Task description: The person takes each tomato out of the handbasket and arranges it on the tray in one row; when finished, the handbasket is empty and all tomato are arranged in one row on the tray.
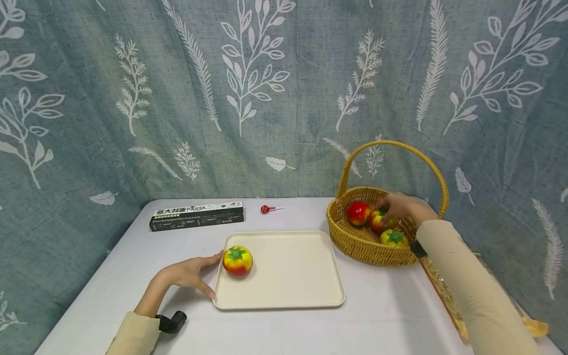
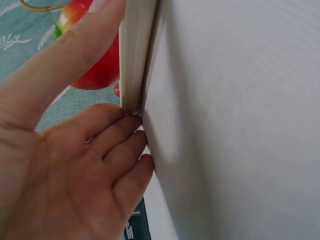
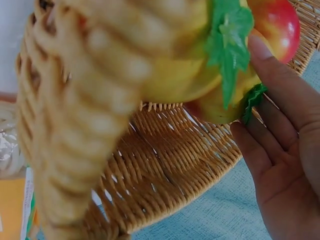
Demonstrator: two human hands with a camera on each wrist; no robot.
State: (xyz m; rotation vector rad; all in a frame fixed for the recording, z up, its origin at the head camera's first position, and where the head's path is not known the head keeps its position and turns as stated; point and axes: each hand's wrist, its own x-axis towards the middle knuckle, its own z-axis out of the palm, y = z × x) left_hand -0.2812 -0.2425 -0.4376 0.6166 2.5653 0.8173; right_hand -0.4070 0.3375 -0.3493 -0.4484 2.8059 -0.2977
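Observation:
At the left edge of a cream tray [image 1: 288, 271], my left hand [image 1: 188, 273] spreads its thumb and fingers; in the left wrist view the extended fingertips [image 2: 132, 122] touch the tray's rim. A yellow-red toy tomato [image 1: 237, 260] with green leaves sits on the tray beside that hand. My right hand [image 1: 401, 207] reaches into a wicker basket [image 1: 355, 249] and holds a red-yellow tomato [image 1: 378, 222] between thumb and fingers. Within the basket, a red tomato [image 1: 358, 213] lies to its left and a yellow one [image 1: 394, 238] in front. The right wrist view shows the gripped tomato [image 3: 215, 112] partly hidden.
A black pasta box [image 1: 197, 217] and a red lollipop [image 1: 266, 209] lie at the back of the white table. The basket's tall handle [image 1: 395, 143] arches over its opening. Beneath the right forearm lies a partly hidden package [image 1: 443, 291] along the table's right side.

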